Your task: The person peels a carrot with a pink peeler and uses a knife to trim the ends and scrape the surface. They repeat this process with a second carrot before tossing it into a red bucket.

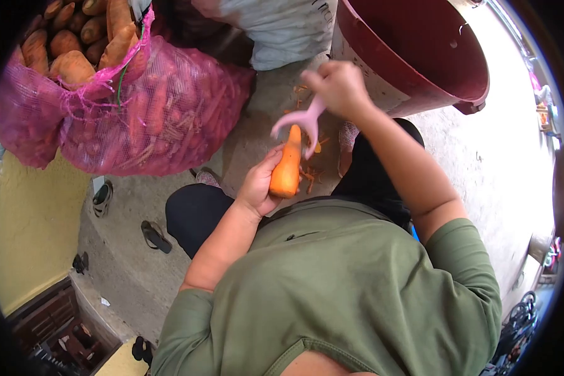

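Observation:
My left hand (260, 182) is wrapped round the thick end of an orange carrot (286, 170), which looks peeled and points up and away from me. A pink Y-shaped peeler (313, 116) is gripped by its handle in my right hand (341, 91). The two prongs of the peeler straddle the carrot's narrow tip in this view. My right hand is slightly smeared by motion. Orange peelings (310, 178) lie on the floor beneath the carrot.
A pink mesh sack (163, 119) full of carrots stands front left, with unpeeled carrots (72, 66) showing at its open top. A large dark red tub (413, 81) stands front right, and a white sack (288, 31) lies between. Sandals (155, 237) are on the concrete floor at left.

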`<state>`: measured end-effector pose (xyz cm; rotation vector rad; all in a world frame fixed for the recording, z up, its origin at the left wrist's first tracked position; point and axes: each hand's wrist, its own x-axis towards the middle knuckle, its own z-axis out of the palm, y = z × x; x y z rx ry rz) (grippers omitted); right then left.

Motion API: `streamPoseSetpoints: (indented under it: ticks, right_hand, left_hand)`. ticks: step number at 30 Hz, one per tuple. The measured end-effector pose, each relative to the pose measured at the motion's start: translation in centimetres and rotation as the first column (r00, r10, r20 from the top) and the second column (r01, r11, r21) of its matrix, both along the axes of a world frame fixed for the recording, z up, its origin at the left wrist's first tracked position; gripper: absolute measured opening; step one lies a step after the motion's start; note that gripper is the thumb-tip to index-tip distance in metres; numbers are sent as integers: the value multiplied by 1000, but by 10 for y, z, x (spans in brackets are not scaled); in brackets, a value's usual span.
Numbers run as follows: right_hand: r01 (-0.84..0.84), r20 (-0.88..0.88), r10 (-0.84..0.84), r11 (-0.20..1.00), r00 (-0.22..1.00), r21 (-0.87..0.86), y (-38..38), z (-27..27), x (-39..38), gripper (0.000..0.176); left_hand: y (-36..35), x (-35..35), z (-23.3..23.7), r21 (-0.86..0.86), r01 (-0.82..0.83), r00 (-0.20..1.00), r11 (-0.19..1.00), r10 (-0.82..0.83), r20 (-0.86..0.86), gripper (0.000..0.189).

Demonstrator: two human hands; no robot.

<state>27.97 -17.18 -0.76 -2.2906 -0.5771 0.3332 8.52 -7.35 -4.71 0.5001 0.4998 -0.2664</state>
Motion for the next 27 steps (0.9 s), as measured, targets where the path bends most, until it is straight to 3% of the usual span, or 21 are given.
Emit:
streamPoseSetpoints:
  ticks: [2, 3, 7, 8, 10, 12, 16, 19, 20, 21, 23, 26, 27]
  right_hand:
    - [-229, 99, 222, 971, 970, 62, 3, -3, -32, 33]
    - [-211, 58, 208, 976, 976, 54, 4, -10, -34, 33]
    - [153, 131, -144, 986, 981, -66, -4, -36, 37, 38]
    - [235, 164, -216, 967, 963, -104, -11, -34, 48, 38]
    - [195, 130, -202, 979, 971, 64, -17, -34, 38, 33]
    - [87, 143, -120, 972, 982, 217, -19, -34, 1, 28]
    - [8, -261, 70, 958, 963, 287, -35, -32, -68, 17]
    - [-184, -34, 189, 977, 981, 110, -72, 0, -75, 20]
    - [-153, 267, 191, 975, 944, -159, -88, 13, -77, 26]
    - [-77, 320, 205, 926, 925, -371, -108, 15, -75, 31]
    - [34, 193, 113, 779, 975, -626, -140, 24, -77, 35]
    - [-98, -42, 102, 644, 994, -759, -166, 14, -77, 31]
    - [-121, -12, 152, 737, 988, -665, -169, 11, -74, 29]
  left_hand:
    - [-4, -1, -2, 72, -15, 1000, 997, 16, -3, 33]
    - [-5, -2, -3, 110, -20, 1000, 994, 21, -5, 33]
    - [-1, -7, 2, 194, 27, 999, 981, -32, 24, 40]
    - [0, -8, 3, 109, 20, 997, 994, -27, 69, 41]
    - [5, -8, 4, -70, 14, 987, 997, -3, 160, 42]
    - [0, -2, 12, 29, -60, 977, 998, 53, 207, 47]
    - [-4, 2, 9, 101, -117, 960, 988, 86, 268, 56]
    - [-1, 2, 6, 131, -151, 957, 980, 112, 268, 53]
    - [2, 1, 6, 137, -149, 960, 979, 110, 259, 52]
    - [5, 0, 5, 144, -150, 962, 978, 110, 251, 51]
    - [10, -2, 4, 153, -156, 964, 976, 116, 241, 49]
    - [15, -3, 3, 191, -141, 964, 971, 91, 249, 47]
    - [17, -3, 0, 223, -124, 965, 967, 65, 255, 48]
